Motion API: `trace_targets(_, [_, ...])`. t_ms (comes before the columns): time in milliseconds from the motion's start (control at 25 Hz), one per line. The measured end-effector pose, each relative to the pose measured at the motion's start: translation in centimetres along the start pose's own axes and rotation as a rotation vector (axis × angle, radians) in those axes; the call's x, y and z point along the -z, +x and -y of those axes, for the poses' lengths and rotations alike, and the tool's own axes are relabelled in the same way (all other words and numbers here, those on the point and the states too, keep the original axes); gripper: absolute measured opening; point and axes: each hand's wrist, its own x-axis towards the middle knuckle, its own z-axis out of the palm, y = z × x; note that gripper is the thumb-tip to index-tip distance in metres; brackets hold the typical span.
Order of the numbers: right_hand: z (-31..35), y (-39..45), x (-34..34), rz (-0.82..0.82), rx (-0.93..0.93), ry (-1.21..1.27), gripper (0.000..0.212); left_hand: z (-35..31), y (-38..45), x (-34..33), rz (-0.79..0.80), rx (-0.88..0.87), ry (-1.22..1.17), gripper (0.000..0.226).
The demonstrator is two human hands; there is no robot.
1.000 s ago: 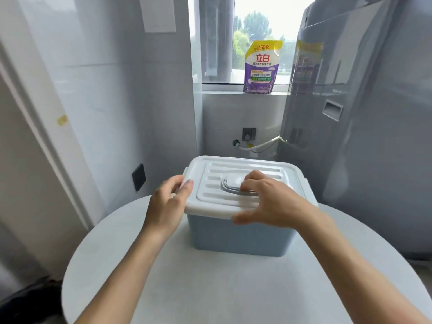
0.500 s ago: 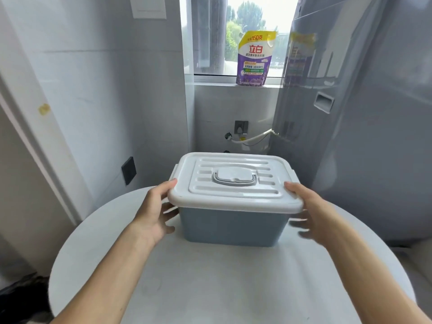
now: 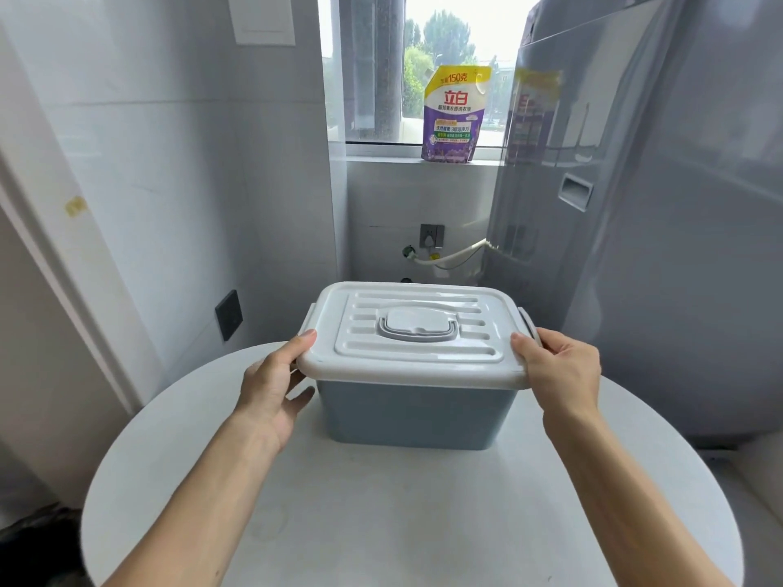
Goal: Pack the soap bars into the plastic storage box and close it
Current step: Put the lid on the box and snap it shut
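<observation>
A blue box [image 3: 413, 413] sits near the middle of a round white worktop [image 3: 381, 523]. A white lid [image 3: 413, 332] lies flat on top of the box and covers it all. The lid has a grey handle [image 3: 417, 328] in its middle, lying down flat. No soap shows, because the lid hides the inside of the box.

The left hand [image 3: 271, 387] is at the left end of the lid. Its thumb lies on top of the lid's corner, and its fingers [image 3: 298, 400] curl loosely under the lid's edge beside the box wall. The right hand [image 3: 559, 374] is at the right end of the lid. Its thumb rests on top of the corner, and its fingers [image 3: 551, 341] wrap round the side, over the clip there. So both hands have hold of the lid's ends, one on each side.

Behind the box is a window sill [image 3: 381, 156] with a purple and yellow bag [image 3: 455, 116] standing on it. A tall grey machine [image 3: 656, 205] stands on the right, close to the worktop.
</observation>
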Motion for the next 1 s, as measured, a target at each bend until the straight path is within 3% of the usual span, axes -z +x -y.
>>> trace_targets(120, [0.1,0.2,0.2,0.02,0.015,0.025,0.014,0.4,0.1,-0.5,0.017,-0.05,-0.154,0.016])
trace_targets(240, [-0.6,0.2,0.1,0.025,0.045,0.027,0.028,0.5,0.5,-0.7,0.049,-0.199,-0.086,0.017])
trace_targets(440, [0.0,-0.2,-0.1,-0.016,0.035,-0.013,0.03,0.0,0.3,-0.5,-0.026,-0.579,0.442,0.022])
trace_targets(520, [0.1,-1.6,0.0,0.023,-0.004,0.031,0.031,0.3,-0.7,-0.4,-0.002,-0.489,0.408,0.023])
trace_targets(640, [-1.1,-4.2,-0.1,0.171,-0.147,0.167,0.048,1.5,-1.4,0.2,0.175,-0.224,0.302,0.068])
trace_targets(720, [-1.5,-4.7,-0.2,0.211,-0.172,0.214,0.061,1.6,-1.3,0.6,0.248,-0.192,0.263,0.08])
trace_targets(1000, [-0.3,1.1,-2.5,0.233,-0.207,0.2,0.055,0.3,2.5,-2.5,0.263,-0.205,0.244,0.084])
